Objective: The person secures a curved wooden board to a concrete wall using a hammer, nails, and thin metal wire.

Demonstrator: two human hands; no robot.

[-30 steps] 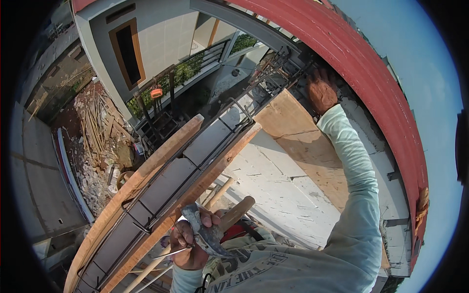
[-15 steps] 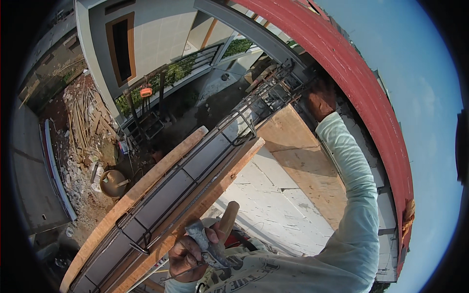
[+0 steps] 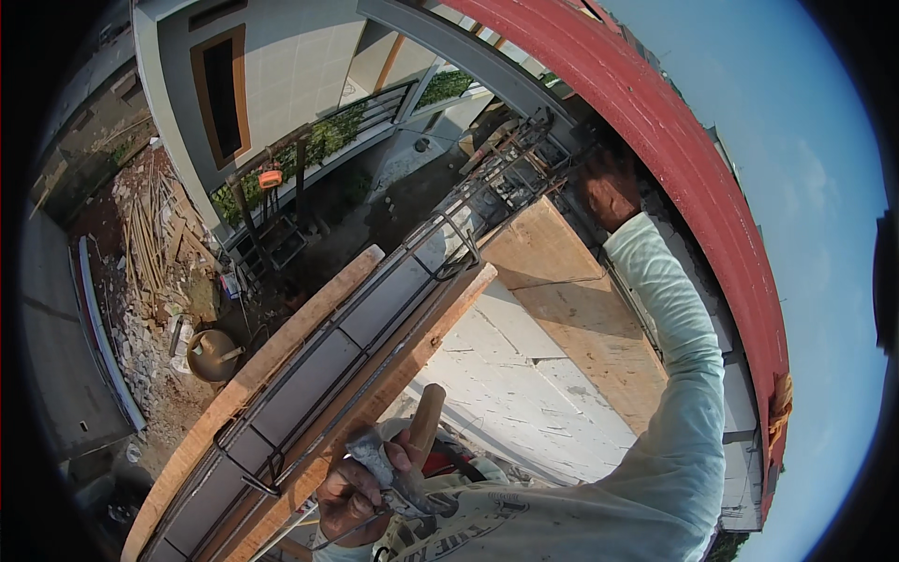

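Observation:
Close to my body, my left hand [image 3: 351, 501] is closed around a hammer near its grey metal head [image 3: 375, 459]. The hammer's wooden handle [image 3: 427, 417] points up and away from my chest. My right arm stretches far forward, and my right hand [image 3: 611, 195] is in shade beneath the red roof edge, beside the far end of a plywood board [image 3: 552, 262]. Its fingers look stretched out and apart, though dark. A long trough of timber planks [image 3: 272, 361] holds a steel rebar cage [image 3: 351, 332] and runs away beside my left hand.
A white block wall [image 3: 524, 365] drops below the plywood. The red roof edge [image 3: 684, 122] curves along the right. More rebar [image 3: 524, 164] lies at the far end. Far below on the left are rubble, bamboo sticks [image 3: 150, 244] and a round basin [image 3: 213, 356].
The view has shifted slightly, so the surroundings sit a little further left and lower or higher in places. My left hand keeps the hammer; my right hand stays near the board's far end.

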